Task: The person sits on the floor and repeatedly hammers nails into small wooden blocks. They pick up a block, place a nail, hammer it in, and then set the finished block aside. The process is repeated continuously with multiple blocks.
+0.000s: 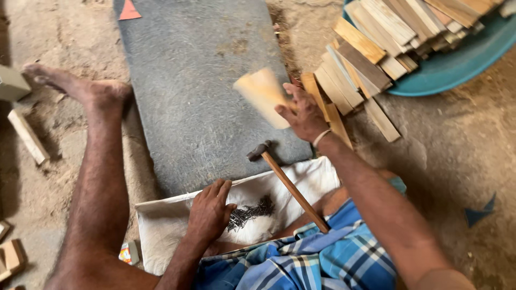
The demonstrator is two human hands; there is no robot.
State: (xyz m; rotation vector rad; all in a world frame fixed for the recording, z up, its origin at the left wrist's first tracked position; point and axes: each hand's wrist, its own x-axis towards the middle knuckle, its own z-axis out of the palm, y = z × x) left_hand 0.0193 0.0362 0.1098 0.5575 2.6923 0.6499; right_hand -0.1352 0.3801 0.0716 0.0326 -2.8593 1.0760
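Right hand [306,115] grips a blurred wooden piece [263,96] over the grey mat [188,80], fingers wrapped round its edge. Left hand [210,210] rests beside the nail pile [250,212] on white cloth [161,225], fingers together. Hammer [287,182] lies untouched.

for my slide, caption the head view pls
Right hand lifts a wood piece over a grey mat; left hand rests by nails.

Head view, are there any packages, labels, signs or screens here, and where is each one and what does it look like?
Small printed packet: on the dirt floor beside the left edge of the white cloth, flat, whitish with red and yellow patches, partly hidden.
No signs or screens show.
The left hand rests on the cloth by the pile of nails; the right hand holds a blurred wooden piece; neither bears a label.
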